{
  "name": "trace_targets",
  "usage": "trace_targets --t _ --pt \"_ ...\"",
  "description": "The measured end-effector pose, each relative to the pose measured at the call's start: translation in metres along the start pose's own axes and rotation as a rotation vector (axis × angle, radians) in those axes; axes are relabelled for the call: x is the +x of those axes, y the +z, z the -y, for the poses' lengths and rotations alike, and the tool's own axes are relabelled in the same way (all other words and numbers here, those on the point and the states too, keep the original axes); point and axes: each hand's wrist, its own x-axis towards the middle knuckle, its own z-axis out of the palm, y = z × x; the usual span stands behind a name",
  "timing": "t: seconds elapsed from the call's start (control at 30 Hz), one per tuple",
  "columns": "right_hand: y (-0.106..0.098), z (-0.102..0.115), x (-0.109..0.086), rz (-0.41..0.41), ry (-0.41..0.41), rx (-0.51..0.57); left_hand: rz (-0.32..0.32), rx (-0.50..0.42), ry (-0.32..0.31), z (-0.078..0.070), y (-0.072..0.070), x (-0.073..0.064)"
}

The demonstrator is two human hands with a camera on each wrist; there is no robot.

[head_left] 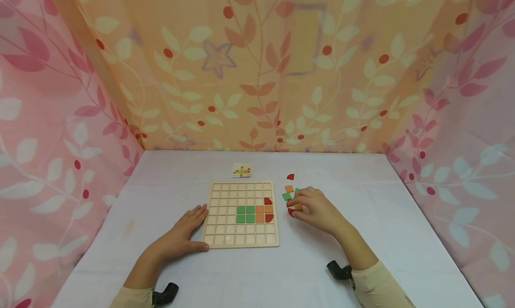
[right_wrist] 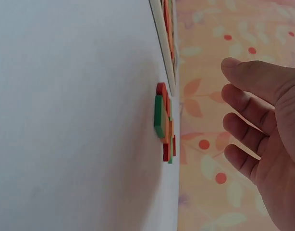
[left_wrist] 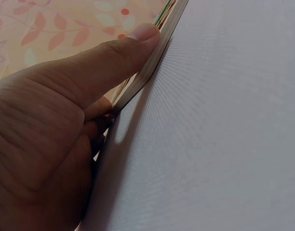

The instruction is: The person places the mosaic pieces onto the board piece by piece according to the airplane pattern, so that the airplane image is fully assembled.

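A wooden grid board [head_left: 223, 234] lies on the table, with green squares [head_left: 246, 214], orange squares [head_left: 260, 213] and two red quarter-round tiles [head_left: 268, 201] set in its right part. Along its left edge rests my left hand [head_left: 183, 234], fingers stretched out; the thumb [left_wrist: 145, 32] touches the edge in the left wrist view. My right hand [head_left: 319, 212] hovers above a loose group of tiles right of the board, partly hiding them. Its fingers are loosely bent and apart, with nothing between them in the right wrist view, where a green tile [right_wrist: 159, 117] stands nearest.
Behind the board lies a small picture card [head_left: 241, 170]. A single red quarter-round tile [head_left: 290, 177] sits beyond the loose group, where an orange square [head_left: 289, 188] and a green square [head_left: 286, 196] show. Floral cloth [head_left: 257, 75] walls the table at back and sides.
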Motion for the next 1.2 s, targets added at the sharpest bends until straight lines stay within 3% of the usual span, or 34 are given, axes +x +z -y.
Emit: trace_targets --t 0.23,0.53,1.2 --pt "0.007 -0.017 -0.005 0.024 0.080 -0.002 0.003 0.008 -0.004 -0.001 0.000 0.001" --pt "0.013 -0.032 -0.011 0.040 0.111 -0.006 0.008 0.014 -0.004 -0.001 -0.001 0.001" --pt "0.019 -0.040 -0.014 0.096 0.185 -0.046 0.003 0.005 -0.018 -0.004 -0.001 0.000"
